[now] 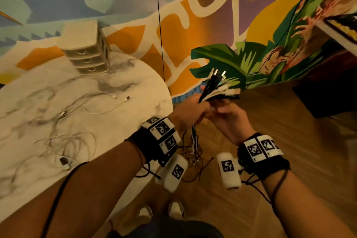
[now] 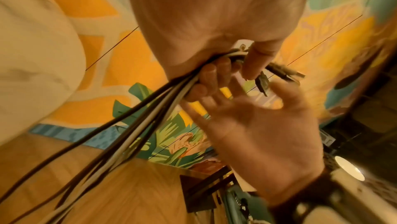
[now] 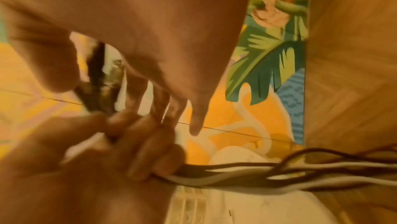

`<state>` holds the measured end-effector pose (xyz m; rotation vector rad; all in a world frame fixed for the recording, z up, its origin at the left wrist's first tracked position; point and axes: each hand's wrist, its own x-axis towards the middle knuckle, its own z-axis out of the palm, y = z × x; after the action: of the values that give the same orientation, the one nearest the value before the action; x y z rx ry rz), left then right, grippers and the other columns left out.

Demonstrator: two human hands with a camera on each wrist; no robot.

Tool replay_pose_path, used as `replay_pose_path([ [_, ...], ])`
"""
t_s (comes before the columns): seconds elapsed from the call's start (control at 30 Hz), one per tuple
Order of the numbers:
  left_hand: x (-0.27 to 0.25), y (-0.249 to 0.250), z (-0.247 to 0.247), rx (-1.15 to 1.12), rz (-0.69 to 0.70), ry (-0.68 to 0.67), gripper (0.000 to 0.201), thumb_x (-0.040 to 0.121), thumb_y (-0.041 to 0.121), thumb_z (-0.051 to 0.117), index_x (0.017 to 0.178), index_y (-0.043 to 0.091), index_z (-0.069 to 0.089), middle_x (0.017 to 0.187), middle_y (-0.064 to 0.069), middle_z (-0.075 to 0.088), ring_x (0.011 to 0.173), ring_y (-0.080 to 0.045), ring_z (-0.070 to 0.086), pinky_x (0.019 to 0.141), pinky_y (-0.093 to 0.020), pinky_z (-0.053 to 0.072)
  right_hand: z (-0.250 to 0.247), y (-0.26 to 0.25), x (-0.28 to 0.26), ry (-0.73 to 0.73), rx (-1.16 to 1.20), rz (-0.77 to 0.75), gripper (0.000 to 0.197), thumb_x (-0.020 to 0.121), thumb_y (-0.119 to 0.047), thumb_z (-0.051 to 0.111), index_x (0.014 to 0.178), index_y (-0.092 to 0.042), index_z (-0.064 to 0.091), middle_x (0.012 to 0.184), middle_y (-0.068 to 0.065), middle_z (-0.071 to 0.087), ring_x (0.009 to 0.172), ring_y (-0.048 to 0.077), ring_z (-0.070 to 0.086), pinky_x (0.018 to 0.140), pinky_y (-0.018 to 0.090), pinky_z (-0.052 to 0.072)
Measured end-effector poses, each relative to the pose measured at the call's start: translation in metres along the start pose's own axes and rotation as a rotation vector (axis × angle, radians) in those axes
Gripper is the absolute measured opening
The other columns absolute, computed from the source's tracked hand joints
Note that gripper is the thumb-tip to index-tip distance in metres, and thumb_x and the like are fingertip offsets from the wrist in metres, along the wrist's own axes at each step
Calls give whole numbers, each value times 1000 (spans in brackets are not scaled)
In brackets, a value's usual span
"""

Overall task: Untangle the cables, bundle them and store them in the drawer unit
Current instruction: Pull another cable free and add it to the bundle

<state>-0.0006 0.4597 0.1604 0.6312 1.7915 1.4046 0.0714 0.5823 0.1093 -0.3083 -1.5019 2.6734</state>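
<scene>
My left hand grips a bundle of black and white cables beyond the table's right edge, with the plug ends fanned out above the fist. The loose lengths hang down toward the floor. In the left wrist view the fingers curl round the cables. My right hand is beside it, its fingers straight and touching the left hand's fingers below the plugs. More white cables lie tangled on the table. The beige drawer unit stands at the table's far side, drawers closed.
The round marble table is to my left. A colourful rug and wood floor lie below, with my shoes at the bottom. Dark furniture stands at the right. A thin black line runs down past the table's edge.
</scene>
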Motion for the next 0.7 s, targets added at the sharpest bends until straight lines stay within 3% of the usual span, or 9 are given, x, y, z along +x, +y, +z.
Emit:
replay_pose_path([
  [0.03,-1,-4,2,40,3,-16,21,70,18,48,86,5,55,63,-11,49,51,-19,47,50,-38,38,9,-6,-3,-21,6,3,66,66,-27,72,127,-6,53,125,22,55,108,28,57,87,34,49],
  [0.1,-6,-7,9,165,1,-47,41,75,12,52,114,-3,53,101,-24,59,88,-34,59,76,-51,49,24,-7,-4,-2,-178,29,52,80,-32,65,124,-7,56,123,18,62,111,26,60,85,29,53],
  [0.17,-11,-11,14,221,4,-67,52,80,-4,52,131,-2,42,120,-22,55,110,-35,54,86,-41,50,33,-4,-1,68,-320,49,44,89,-34,56,116,0,62,115,18,66,110,27,62,85,28,53],
  [0.27,-14,-21,9,303,73,-83,50,82,-11,49,131,-1,43,109,-17,59,97,-26,57,65,-16,44,41,2,3,137,-355,137,41,95,-31,47,103,2,69,110,15,69,106,26,64,91,31,51],
  [0.4,-18,-28,-3,558,169,-111,32,87,0,51,119,-2,55,111,-20,61,101,-24,58,85,-33,47,50,15,7,183,-412,131,40,98,-32,40,99,-9,73,109,12,70,106,24,63,93,33,50],
  [0.47,-23,-25,-14,812,209,-128,25,90,11,48,111,5,60,103,-14,65,89,-20,59,75,-27,46,54,21,9,187,-441,110,39,99,-35,39,99,-18,74,110,7,70,106,22,63,93,33,50],
  [0.57,-33,-8,-34,1144,256,237,23,91,29,41,95,20,61,82,0,61,71,-16,52,59,-27,37,63,19,11,222,-413,58,38,101,-25,37,81,-16,68,80,-2,71,77,11,66,76,30,50],
  [0.63,-36,9,-39,1089,480,482,23,89,33,41,82,18,57,76,2,52,72,-15,47,60,-26,37,71,18,13,216,-460,-19,41,101,-15,34,68,-17,58,65,8,65,58,22,60,62,35,48],
  [0.7,-27,20,-38,932,641,475,28,88,37,44,91,14,59,90,0,55,83,-13,48,70,-25,40,82,20,13,207,-575,-42,45,100,-9,35,62,-20,57,59,8,62,52,29,52,53,34,45],
])
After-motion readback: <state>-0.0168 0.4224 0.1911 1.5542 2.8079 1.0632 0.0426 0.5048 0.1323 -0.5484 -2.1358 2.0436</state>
